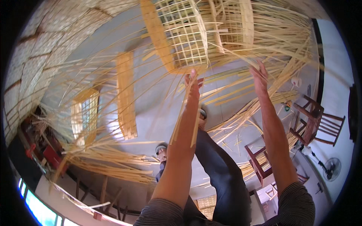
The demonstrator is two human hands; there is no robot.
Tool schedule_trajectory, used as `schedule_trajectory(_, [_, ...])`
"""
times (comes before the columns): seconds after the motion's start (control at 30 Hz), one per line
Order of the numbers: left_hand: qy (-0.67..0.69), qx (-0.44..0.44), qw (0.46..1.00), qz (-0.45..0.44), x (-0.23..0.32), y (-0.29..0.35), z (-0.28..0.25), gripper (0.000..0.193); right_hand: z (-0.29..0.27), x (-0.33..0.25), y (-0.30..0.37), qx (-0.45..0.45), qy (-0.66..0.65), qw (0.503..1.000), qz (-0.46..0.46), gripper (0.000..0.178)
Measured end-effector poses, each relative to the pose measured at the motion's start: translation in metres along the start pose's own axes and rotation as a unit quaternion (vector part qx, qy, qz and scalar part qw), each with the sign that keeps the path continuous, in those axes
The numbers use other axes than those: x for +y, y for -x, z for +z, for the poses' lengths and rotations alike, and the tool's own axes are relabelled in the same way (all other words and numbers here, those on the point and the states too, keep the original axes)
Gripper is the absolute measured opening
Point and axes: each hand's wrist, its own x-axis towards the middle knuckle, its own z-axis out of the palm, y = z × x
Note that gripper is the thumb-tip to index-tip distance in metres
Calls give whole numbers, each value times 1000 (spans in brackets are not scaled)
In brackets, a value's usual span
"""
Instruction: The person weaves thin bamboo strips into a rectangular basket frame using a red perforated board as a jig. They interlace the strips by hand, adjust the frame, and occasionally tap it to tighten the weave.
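Both my arms stretch out toward a half-woven basket frame of pale bamboo strips with an open square lattice [183, 35]. My left hand [193, 81] sits just below that lattice basket, fingers drawn together around a few long thin bamboo slivers [226, 90] that trail from the basket's lower rim; I grip them, though how many I cannot tell. My right hand [259, 75] is to the right of the basket, fingers extended and slightly spread, touching the loose fan of pale bamboo strands [286, 45] that splay from a second lattice basket [233, 26] just beside the first; whether it pinches any strand I cannot tell.

Left of the basket, well apart from it, lie a long flat woven bamboo panel [126, 96] and a smaller lattice piece [85, 116] on the grey floor [158, 109]. Below the basket my dark-trousered legs [218, 169] extend over the floor. Right of the basket, well apart, stand a dark wooden chair [316, 120] and a small reddish wooden stool [258, 160].
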Motion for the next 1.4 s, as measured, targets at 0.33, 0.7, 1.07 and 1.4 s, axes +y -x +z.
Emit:
schedule_trajectory(0.33, [-182, 57, 978, 84, -63, 180, -166, 28, 26, -85, 202, 101, 20, 983, 154, 18])
schedule_trajectory(0.7, [33, 335, 941, -30, 143, 197, -435, 53, 378, -173, 312, -335, 322, 873, 151, 70])
schedule_trajectory(1.07, [-462, 367, 726, 353, 276, 137, -613, 30, 512, -110, 307, -93, 271, 936, 205, 79])
schedule_trajectory(1.4, [-641, 405, 584, 290, 407, 176, -670, 68, 523, -119, 288, -134, 300, 908, 260, 50])
